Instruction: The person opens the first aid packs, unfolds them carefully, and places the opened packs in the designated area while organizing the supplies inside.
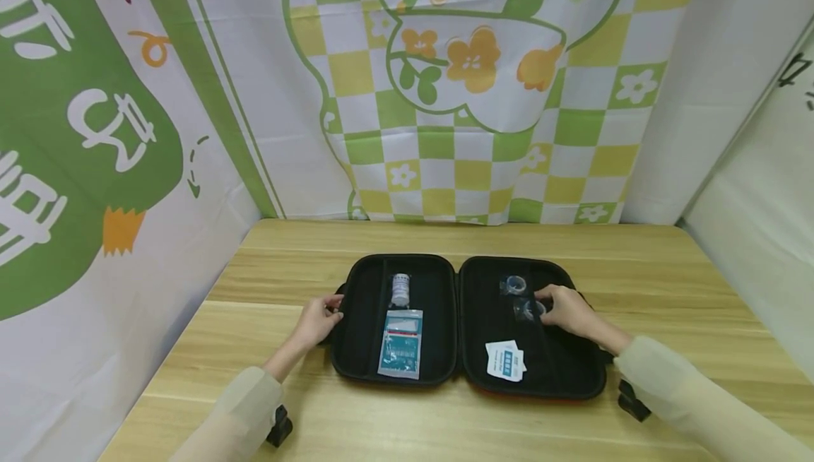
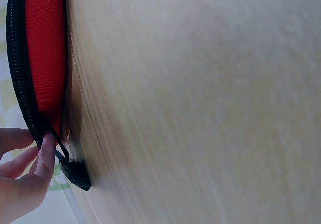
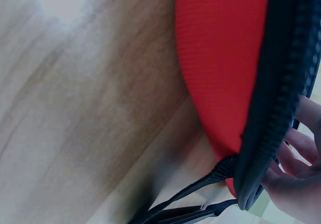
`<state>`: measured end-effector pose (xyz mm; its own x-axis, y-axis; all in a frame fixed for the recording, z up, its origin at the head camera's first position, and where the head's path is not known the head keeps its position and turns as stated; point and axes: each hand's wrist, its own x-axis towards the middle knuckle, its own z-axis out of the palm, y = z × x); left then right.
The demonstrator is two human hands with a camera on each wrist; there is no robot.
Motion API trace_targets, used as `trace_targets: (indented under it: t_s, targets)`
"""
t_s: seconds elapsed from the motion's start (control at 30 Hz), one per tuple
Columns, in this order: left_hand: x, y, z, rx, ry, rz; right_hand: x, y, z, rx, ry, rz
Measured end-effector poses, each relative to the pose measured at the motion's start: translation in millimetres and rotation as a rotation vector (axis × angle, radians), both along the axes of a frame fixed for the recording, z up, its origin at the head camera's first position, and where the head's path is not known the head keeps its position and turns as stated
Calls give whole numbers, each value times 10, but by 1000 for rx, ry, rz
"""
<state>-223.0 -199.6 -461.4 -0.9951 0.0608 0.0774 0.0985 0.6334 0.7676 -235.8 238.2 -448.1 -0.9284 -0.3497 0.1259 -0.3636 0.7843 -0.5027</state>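
A zippered case [image 1: 437, 335], black inside and red outside, lies unfolded on the table. At its left edge my left hand [image 1: 321, 321] pinches the rim, beside a zipper pull [image 2: 75, 174] in the left wrist view. My right hand [image 1: 570, 311] reaches into the right half, thumb and fingers around a small roll in clear wrapping [image 1: 525, 310], partly hidden by the fingertips. Just above it sits another wrapped roll [image 1: 516, 285]. White packets [image 1: 505, 362] with blue print lie lower in that half. The left half holds a white bottle [image 1: 400, 290] and a teal packet [image 1: 401, 349].
Wooden table [image 1: 305, 243] surrounds the case on all sides. A printed curtain [image 1: 439, 165] hangs along the table's back edge. Black straps [image 3: 200, 189] hang from the case's right side in the right wrist view.
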Motion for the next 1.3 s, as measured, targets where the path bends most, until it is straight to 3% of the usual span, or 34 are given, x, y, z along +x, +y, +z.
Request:
trace_targets:
  t_s: [0.2, 0.6, 0.8, 1.03, 1.3]
  targets:
    - [-11, 2, 2, -7, 0, -1, -16, 57, -20, -23, -12, 25]
    - [3, 3, 14, -2, -1, -5, 10, 187, 32, -147, -181, 67]
    - [6, 0, 11, -13, -7, 1, 2, 73, 63, -158, -212, 45]
    - [-11, -1, -9, -32, -9, 2, -10, -13, 64, -111, -198, -41]
    - [-17, -7, -20, -34, -12, 3, -10, -46, 41, -146, -218, -85]
